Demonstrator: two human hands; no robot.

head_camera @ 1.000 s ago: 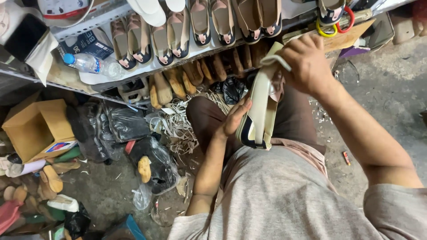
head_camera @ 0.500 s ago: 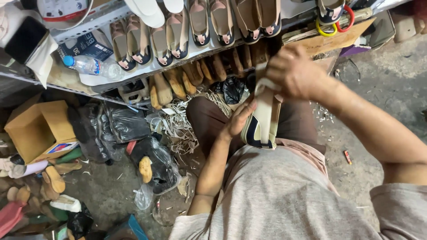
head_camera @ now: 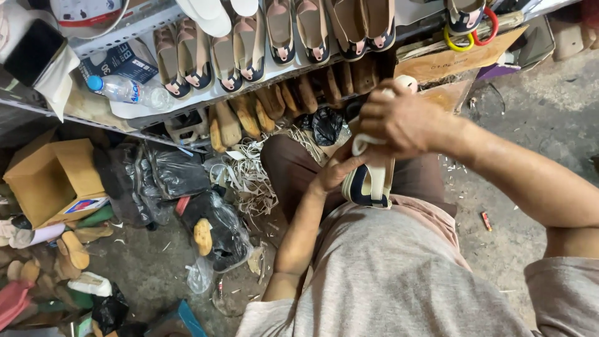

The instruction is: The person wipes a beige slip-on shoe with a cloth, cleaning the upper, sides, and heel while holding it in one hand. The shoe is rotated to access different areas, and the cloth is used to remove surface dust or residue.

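Cream, navy-trimmed shoe upper (head_camera: 369,181) — my right hand (head_camera: 399,118) and left hand (head_camera: 340,170) pinch it, close under the crowded metal shelf edge (head_camera: 150,115).

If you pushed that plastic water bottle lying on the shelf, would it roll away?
Probably. The water bottle lies on its side and looks round, so a push across it could set it rolling along the shelf. It looks partly filled, so fairly light. The shoes beside it would likely stop it.
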